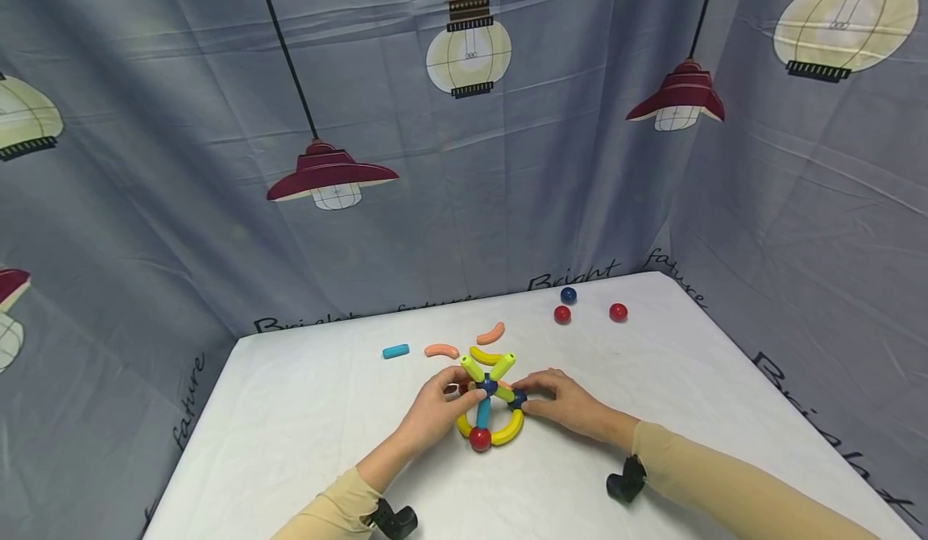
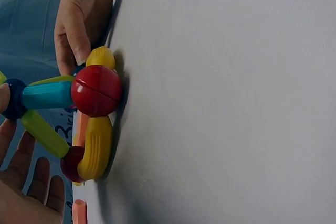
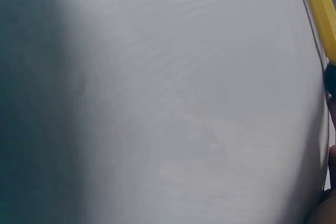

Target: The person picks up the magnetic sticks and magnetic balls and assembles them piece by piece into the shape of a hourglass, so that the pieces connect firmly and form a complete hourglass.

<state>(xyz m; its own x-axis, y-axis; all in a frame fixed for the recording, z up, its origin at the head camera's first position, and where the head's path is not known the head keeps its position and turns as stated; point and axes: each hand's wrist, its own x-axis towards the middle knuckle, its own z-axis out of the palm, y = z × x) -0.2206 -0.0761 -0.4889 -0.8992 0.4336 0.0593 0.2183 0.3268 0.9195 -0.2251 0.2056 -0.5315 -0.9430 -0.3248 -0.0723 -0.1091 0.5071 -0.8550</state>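
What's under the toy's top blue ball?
A light-blue stick reaches down to a red ball; green sticks slope down too. The red ball hides whatever's directly beneath it.

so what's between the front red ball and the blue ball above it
A light-blue rod joins the red ball to the blue ball, as the head and left wrist views show.

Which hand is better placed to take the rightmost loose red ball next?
Probably the right hand: it is nearer that red ball, though touching the lower blue ball; the left hand holds the upper blue ball.
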